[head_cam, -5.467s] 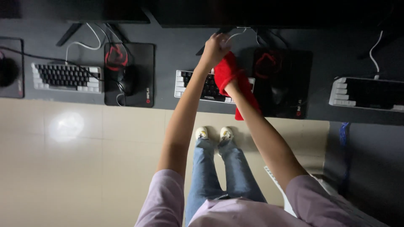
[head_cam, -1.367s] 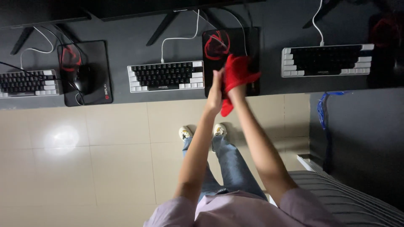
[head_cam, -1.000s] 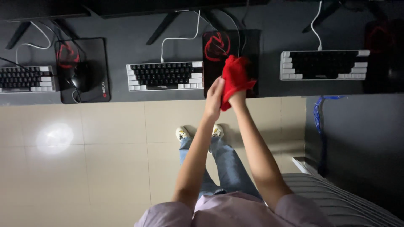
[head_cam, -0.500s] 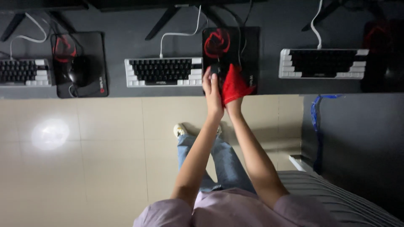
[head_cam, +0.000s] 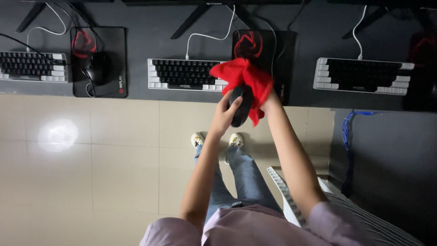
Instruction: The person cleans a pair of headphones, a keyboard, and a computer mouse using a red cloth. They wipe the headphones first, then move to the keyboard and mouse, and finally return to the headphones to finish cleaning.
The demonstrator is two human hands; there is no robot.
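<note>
The left hand (head_cam: 226, 116) is gripping a black computer mouse (head_cam: 241, 105), fingers curled around its near side, and is lifting it clear of the desk so that it is hanging over the desk's front edge. The right hand (head_cam: 264, 98) is mostly hidden under a red cloth (head_cam: 243, 78), which it is clutching and pressing against the top and far side of the mouse; the cloth is bunching up over the mouse and trailing a corner down beside it. Just behind the hands, a black mouse pad with a red emblem (head_cam: 266, 50) is lying on the dark desk (head_cam: 145, 27), and a white-framed keyboard with black keys (head_cam: 184, 74) is sitting just to its left, its white cable running back toward the monitor stands. Farther left, a second mouse pad (head_cam: 98, 61) is carrying another black mouse (head_cam: 97, 68), with another keyboard (head_cam: 32, 66) beside it near the frame edge. To the right, well apart from the hands, a third keyboard (head_cam: 362, 75) is resting on the desk. Below the arms, the person's blue jeans and pale shoes (head_cam: 197, 140) are showing against the beige tiled floor (head_cam: 91, 159).
</note>
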